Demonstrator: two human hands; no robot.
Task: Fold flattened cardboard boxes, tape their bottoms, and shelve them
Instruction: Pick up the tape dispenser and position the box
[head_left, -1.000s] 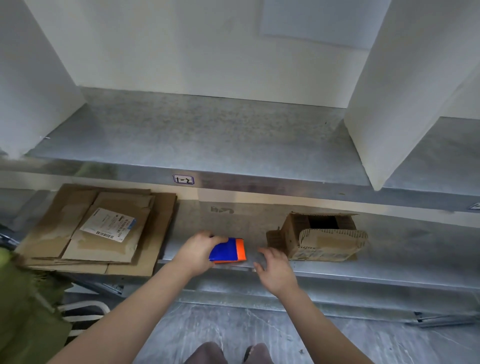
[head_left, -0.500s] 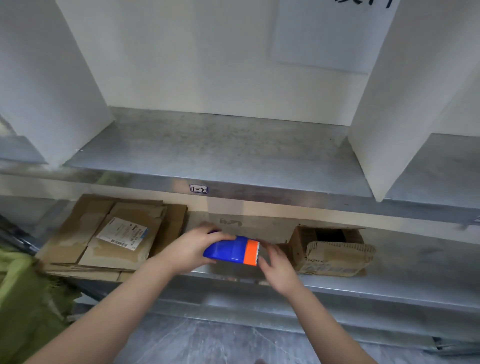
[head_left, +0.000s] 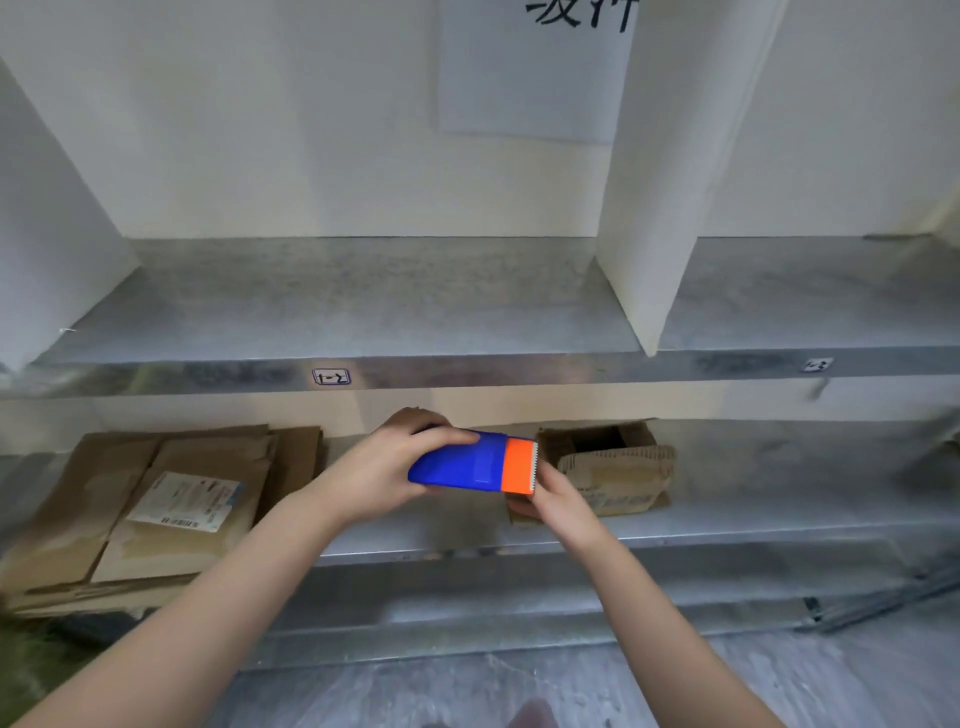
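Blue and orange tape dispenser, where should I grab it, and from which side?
Hold the blue and orange plastic tape dispenser by its blue body, coming from the left end as the left hand does. The serrated blade lines the orange right end, so avoid it.

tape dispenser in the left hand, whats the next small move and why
Probably pull the tape's end free with the right hand. The left hand grips the blue tape dispenser, and the right hand sits at its orange toothed cutter; no drawn-out strip shows yet.
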